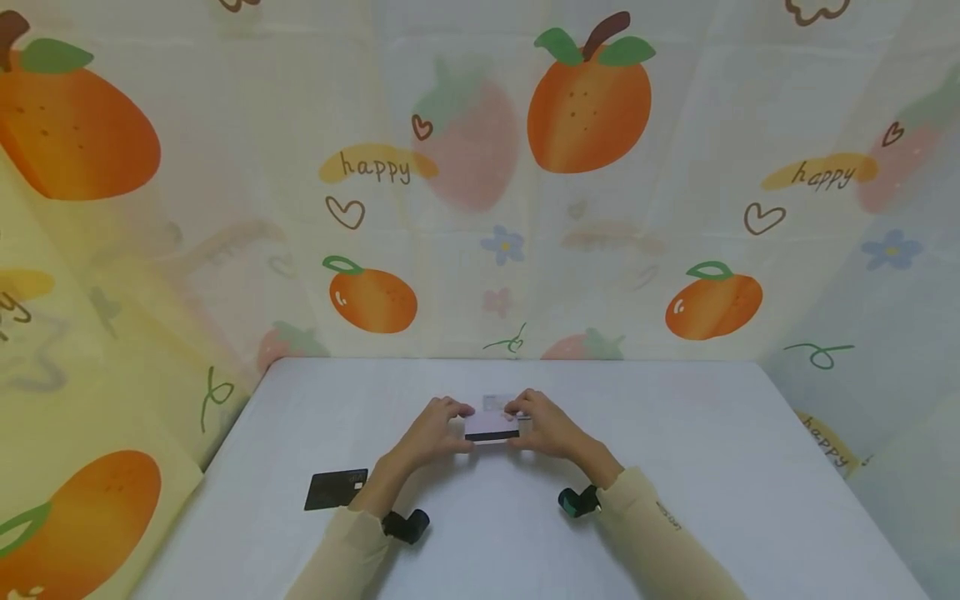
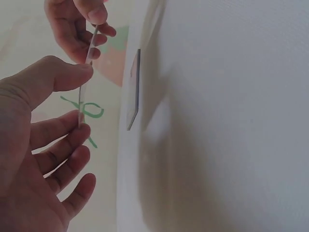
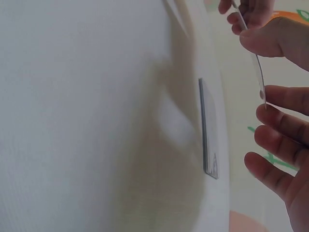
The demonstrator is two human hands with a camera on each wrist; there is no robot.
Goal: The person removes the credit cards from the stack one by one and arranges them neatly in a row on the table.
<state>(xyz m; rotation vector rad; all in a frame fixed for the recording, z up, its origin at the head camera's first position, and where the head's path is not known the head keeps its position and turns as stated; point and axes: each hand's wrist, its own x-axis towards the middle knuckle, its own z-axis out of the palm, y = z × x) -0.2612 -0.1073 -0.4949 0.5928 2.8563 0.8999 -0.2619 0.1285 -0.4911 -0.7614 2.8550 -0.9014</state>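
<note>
A thin pale card (image 1: 491, 423) with a black stripe along its near edge is up off the table, between the two hands. My left hand (image 1: 433, 427) pinches its left end, thumb on one edge and fingertips on the other. At the right end, my right hand (image 1: 547, 427) pinches it the same way. In both wrist views the card (image 2: 82, 99) shows almost edge-on. Just beyond it on the table lies a flat, see-through card holder (image 3: 209, 128), partly hidden by the held card in the head view.
A black card (image 1: 333, 489) lies on the white table (image 1: 675, 433), left of the left forearm. Each wrist wears a dark camera (image 1: 407, 527). A fruit-patterned curtain (image 1: 465, 275) hangs behind the table's far edge and along its sides.
</note>
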